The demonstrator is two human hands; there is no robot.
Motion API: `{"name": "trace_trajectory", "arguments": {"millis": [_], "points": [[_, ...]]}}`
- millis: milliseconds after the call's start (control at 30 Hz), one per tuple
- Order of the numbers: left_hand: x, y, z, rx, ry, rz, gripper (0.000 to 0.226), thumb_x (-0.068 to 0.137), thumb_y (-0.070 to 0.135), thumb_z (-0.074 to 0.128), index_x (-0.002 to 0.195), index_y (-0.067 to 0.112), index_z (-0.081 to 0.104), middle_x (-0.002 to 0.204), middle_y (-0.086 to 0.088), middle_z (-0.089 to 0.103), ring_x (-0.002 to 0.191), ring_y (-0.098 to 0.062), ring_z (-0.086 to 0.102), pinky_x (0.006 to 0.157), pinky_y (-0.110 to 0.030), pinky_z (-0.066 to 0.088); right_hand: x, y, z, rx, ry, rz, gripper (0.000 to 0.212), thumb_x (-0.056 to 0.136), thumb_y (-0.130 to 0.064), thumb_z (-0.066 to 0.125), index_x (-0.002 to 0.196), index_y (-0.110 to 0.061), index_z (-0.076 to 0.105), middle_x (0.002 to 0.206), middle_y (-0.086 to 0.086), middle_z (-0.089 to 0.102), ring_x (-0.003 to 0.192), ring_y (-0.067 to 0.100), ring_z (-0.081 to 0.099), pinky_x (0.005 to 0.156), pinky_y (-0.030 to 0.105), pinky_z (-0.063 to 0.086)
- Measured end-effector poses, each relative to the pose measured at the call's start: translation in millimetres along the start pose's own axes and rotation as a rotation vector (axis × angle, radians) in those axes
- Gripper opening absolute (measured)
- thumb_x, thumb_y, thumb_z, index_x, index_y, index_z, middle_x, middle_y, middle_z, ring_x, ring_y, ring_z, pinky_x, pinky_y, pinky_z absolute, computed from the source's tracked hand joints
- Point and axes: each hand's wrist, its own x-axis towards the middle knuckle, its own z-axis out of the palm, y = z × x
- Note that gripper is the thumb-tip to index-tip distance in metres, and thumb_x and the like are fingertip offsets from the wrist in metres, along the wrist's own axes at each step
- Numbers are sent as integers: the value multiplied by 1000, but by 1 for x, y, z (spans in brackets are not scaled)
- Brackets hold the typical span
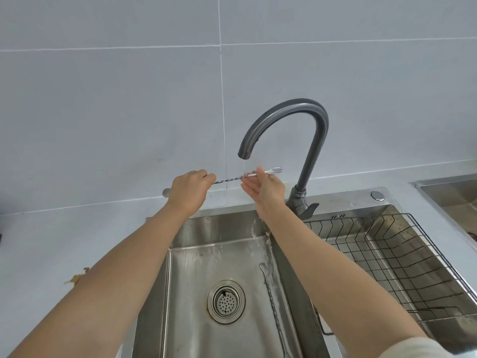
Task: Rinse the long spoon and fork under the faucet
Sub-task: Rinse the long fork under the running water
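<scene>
Nearest, in the wet steel sink (192,267), a second long twisted utensil (274,302), probably the long spoon, lies along the right wall beside the drain strainer (226,302); I cannot tell whether it has been rinsed. Further out, the left hand (189,191) grips the tail of the long fork (232,180), and the right hand (265,189), fingers straight, touches the shaft near the prongs, the two hands apart along its length. A thin stream (244,165) from the grey faucet (289,112) strikes the shaft just short of the prongs, so the fork's rinse looks under way and unfinished.
</scene>
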Motion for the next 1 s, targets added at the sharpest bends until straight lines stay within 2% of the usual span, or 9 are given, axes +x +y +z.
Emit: {"name": "trace_trajectory", "arguments": {"millis": [100, 233, 433, 567, 700, 767, 867, 933, 1000], "points": [[5, 3, 5, 8, 28, -7, 44, 27, -16, 84, 48, 7, 54, 51, 4, 22, 40, -16, 21, 52, -6, -3, 2, -11, -9, -50, -23, -11, 27, 97, -20, 47, 77, -4, 56, 75, 12, 63, 68, 21, 64, 67, 27, 56], [8, 5, 10, 5, 85, -19, 42, 30, -16, 83, 45, 8, 52, 49, 4, 23, 40, -16, 22, 51, -7, -3, 4, -26, -29, -174, 6, -88, 8, 87, -4, 61, 80, -6, 57, 76, 10, 62, 64, 16, 62, 60, 20, 57], [17, 5, 13, -79, 28, -174, 15, 85, -7, 50, 77, -4, 62, 66, -12, 46, 62, -25, 43, 46, -20, 11, 13, -39, -47, -1076, 36, -368, 21, 82, -27, 68, 84, -9, 59, 76, 1, 58, 69, 15, 54, 66, 27, 47], [19, 9, 10, -48, 11, -130, 17, 62, -17, 68, 59, -1, 64, 51, -17, 58, 48, -30, 57, 47, -11, 11, 15, -34, -43, -1472, -208, -504, 21, 91, -22, 54, 96, -5, 66, 92, 6, 65, 82, 18, 55, 72, 32, 46], [19, 11, 10, -17, 148, -98, 28, 41, -20, 76, 47, 3, 60, 40, -11, 54, 34, -26, 52, 46, -6, 9, 20, -25, -34, -1540, -343, -499, 24, 94, -9, 42, 97, -1, 64, 95, 15, 66, 74, 18, 53, 72, 36, 48], [17, 13, 4, -34, 234, -72, 28, 40, -19, 76, 50, 3, 63, 43, -10, 58, 38, -26, 55, 39, -13, 29, 22, -21, -32, -1486, -377, -487, 25, 95, -8, 41, 100, 1, 63, 86, 11, 61, 63, 8, 48, 67, 31, 42], [7, 27, 5, -128, 379, 9, 11, 57, -4, 74, 63, 2, 67, 58, -11, 67, 54, -29, 64, 55, -31, 51, 21, -16, -27, -1397, -436, -497, 25, 96, -11, 44, 99, 2, 65, 80, 5, 57, 61, 10, 45, 60, 23, 36], [2, 40, 6, -264, 306, -130, 10, 76, 11, 65, 71, 2, 68, 69, -10, 69, 66, -29, 64, 63, -33, 50, 22, -14, -24, -1360, -464, -497, 25, 96, -11, 44, 97, 2, 65, 75, 3, 56, 68, 16, 46, 59, 17, 34], [1, 49, 3, -606, 37, -419, 20, 88, 19, 57, 90, 2, 67, 87, -7, 66, 83, -24, 60, 75, -31, 46, 22, -13, -22, -1331, -473, -485, 25, 95, -11, 44, 98, 1, 66, 67, -2, 53, 66, 13, 46, 57, 10, 34]]}}
